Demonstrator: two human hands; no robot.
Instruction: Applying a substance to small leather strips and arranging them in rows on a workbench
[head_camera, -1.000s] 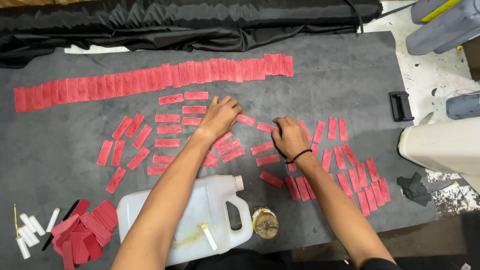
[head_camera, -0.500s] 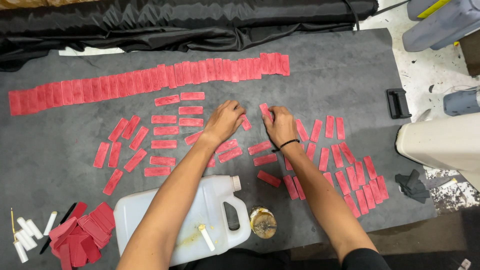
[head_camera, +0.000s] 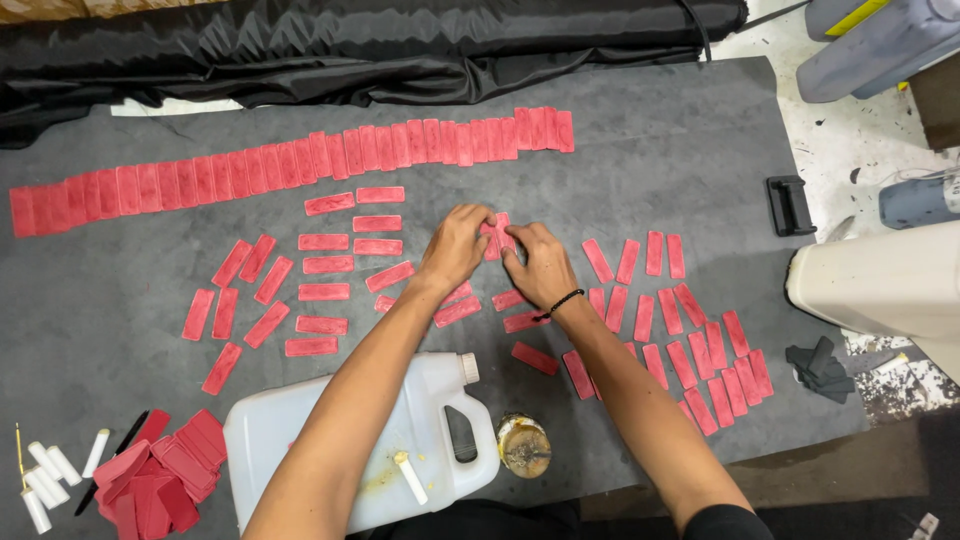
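Far left of both hands, bottom corner: white chalk-like sticks and a loose pile of red strips on the grey mat. Just right of that pile, under the left forearm, white plastic jug lying on its side, small round tin just beside its handle. Above and left of left hand: long overlapping row of red strips running across mat, below it scattered single strips, some slanted, some level. Black fabric bunched along far edge of mat.

Left hand centre, fingers curled, tips pinching the red strips held between hands. Right hand just beside it, touching at the fingertips, pinching the same strips from the other side; black band on its wrist. The held strips sit upright-ish between the two thumbs; cannot tell how many.

Right of right hand: more red strips fanned in slanted rows. Further right, black clip near mat edge, white machine body off the mat, dark scraps below it
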